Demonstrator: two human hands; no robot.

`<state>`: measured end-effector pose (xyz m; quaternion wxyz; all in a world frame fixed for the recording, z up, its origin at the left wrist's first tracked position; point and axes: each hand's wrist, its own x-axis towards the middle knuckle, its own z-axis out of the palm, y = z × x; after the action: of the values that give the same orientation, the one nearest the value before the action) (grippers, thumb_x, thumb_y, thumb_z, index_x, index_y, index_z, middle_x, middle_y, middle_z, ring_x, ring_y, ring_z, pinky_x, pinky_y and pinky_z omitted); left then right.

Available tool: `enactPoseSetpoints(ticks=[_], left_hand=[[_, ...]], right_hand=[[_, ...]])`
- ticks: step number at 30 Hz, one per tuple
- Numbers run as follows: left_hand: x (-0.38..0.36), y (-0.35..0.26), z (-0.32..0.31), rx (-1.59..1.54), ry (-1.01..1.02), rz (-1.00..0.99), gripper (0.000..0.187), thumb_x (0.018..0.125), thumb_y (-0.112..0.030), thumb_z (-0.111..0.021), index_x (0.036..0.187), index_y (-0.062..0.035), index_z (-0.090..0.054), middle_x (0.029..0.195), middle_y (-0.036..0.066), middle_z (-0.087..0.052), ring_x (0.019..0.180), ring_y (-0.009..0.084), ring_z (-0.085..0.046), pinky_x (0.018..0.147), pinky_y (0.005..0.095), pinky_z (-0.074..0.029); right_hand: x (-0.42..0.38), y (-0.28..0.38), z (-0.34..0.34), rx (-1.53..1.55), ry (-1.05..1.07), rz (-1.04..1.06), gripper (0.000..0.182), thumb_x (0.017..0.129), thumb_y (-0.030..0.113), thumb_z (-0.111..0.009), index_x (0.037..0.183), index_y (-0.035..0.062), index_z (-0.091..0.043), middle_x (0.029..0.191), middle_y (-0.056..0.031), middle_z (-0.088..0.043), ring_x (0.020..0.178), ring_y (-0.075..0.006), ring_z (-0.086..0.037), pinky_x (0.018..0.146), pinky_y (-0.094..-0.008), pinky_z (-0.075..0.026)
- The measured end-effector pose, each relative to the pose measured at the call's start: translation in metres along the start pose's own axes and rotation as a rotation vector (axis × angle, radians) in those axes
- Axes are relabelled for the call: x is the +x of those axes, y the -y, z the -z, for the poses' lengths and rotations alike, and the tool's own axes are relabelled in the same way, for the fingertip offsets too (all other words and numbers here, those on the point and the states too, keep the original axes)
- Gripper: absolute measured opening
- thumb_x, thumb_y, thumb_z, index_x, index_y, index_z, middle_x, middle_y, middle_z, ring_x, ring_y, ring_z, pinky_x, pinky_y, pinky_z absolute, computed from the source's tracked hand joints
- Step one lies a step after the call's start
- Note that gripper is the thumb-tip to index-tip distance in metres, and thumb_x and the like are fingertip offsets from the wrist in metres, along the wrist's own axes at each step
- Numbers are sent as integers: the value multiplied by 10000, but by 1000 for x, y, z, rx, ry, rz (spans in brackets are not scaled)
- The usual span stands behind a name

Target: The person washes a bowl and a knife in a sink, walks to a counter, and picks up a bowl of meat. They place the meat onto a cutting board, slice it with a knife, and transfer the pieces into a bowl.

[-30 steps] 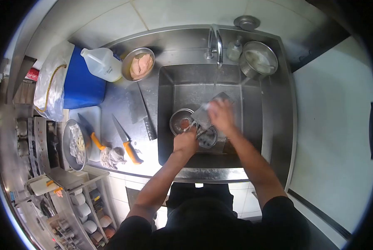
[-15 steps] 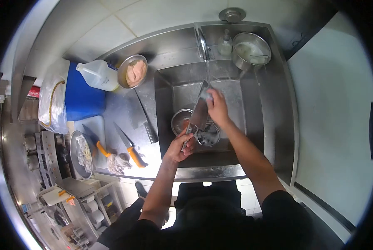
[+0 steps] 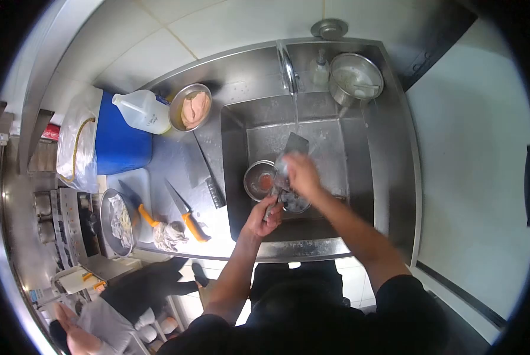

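My left hand is wrapped round the handle of a wide-bladed cleaver, held over the sink with its blade pointing away from me. Blurred by motion, my right hand is closed over the lower part of the blade, near the handle. Something pale shows at its fingers, too smeared to name. Below lies a small metal bowl with an orange-red bit inside. Beside it is another round vessel, partly hidden by my right hand and the cleaver.
A thin stream runs from the tap into the sink. Left on the counter are a knife with a dark handle, an orange-handled knife, a cloth and a bowl of pale meat. A person is at lower left.
My right hand has slid down the blade toward the handle, uncovering the blade's far end. The cleaver's face has turned. Another person has come into view at lower left.
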<state>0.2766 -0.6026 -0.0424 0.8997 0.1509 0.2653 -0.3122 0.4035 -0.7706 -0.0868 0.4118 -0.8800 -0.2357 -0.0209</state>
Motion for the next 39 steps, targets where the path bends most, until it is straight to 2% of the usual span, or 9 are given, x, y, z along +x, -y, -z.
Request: enactPoseSetpoints(ticks=[5, 9, 15, 18, 21, 29, 34, 36, 39], left_hand=[[30, -28, -13, 227, -48, -28, 579, 1041, -583, -472, 674, -136, -481, 505, -45, -383, 416, 51, -353, 384, 198, -282], [66, -65, -53, 177, -68, -86, 291, 1044, -350, -585, 930, -90, -523, 738, 29, -554, 549, 92, -463, 471, 236, -371], [112, -118, -82, 311, -98, -18, 186, 1044, -263, -590, 1036, -93, -516, 810, 29, -564, 547, 81, -462, 484, 256, -395], [101, -130, -65, 370, 17, -12, 173, 1039, -264, -602, 1050, -106, -532, 795, 23, -557, 551, 67, -462, 482, 255, -394], [86, -130, -39, 346, 97, 0, 164, 1035, -275, -614, 1024, -132, -534, 774, 10, -542, 549, 58, -457, 474, 244, -385], [66, -125, -20, 937, -115, -193, 572, 975, -200, -705, 1492, -215, -462, 895, 38, -645, 581, 112, -555, 533, 274, -467], [50, -57, -5, 1764, -273, -1173, 564, 947, -198, -712, 1455, -179, -469, 1039, 119, -715, 746, 302, -704, 700, 442, -549], [34, -27, -11, 1755, -497, -963, 506, 937, -201, -711, 1391, -161, -491, 1087, 142, -718, 848, 375, -718, 767, 492, -549], [37, -3, 2, 1860, -634, -1205, 429, 931, -219, -714, 1295, -147, -497, 1034, 143, -722, 861, 390, -705, 760, 507, -551]], right_hand=[[-6, 17, 52, 8, 202, 65, 295, 855, 22, -630, 1142, 77, -670, 1171, -178, -660, 1058, -399, -623, 939, -486, -497], [69, -3, 143, -266, -250, 5, 292, 864, 112, -665, 1154, 92, -680, 1148, -163, -663, 1075, -397, -623, 926, -499, -501], [167, -29, 226, -787, -408, 44, 315, 880, 222, -690, 1171, 102, -690, 1121, -163, -678, 1066, -362, -633, 936, -492, -495], [167, 1, 187, -303, 6, -163, 293, 937, 218, -650, 1190, 71, -674, 1153, -139, -693, 1046, -331, -665, 881, -458, -544], [161, 4, 110, 781, 505, -392, 286, 985, 200, -628, 1215, 34, -669, 1067, -48, -699, 981, -168, -674, 837, -313, -572], [175, -19, 98, 561, 810, -342, 276, 944, 186, -652, 1171, 29, -667, 1022, -100, -708, 937, -202, -705, 803, -320, -580], [158, -22, 78, 479, 180, -893, 371, 956, 233, -680, 1261, 29, -635, 1165, -113, -682, 1000, -179, -701, 813, -330, -574], [136, -10, 75, 706, 79, -911, 442, 960, 265, -690, 1313, 21, -585, 1203, -121, -670, 1018, -197, -691, 846, -360, -566], [115, -10, 51, 1191, 66, -727, 533, 954, 283, -711, 1377, 22, -516, 1223, -112, -663, 1058, -241, -668, 922, -416, -541]])
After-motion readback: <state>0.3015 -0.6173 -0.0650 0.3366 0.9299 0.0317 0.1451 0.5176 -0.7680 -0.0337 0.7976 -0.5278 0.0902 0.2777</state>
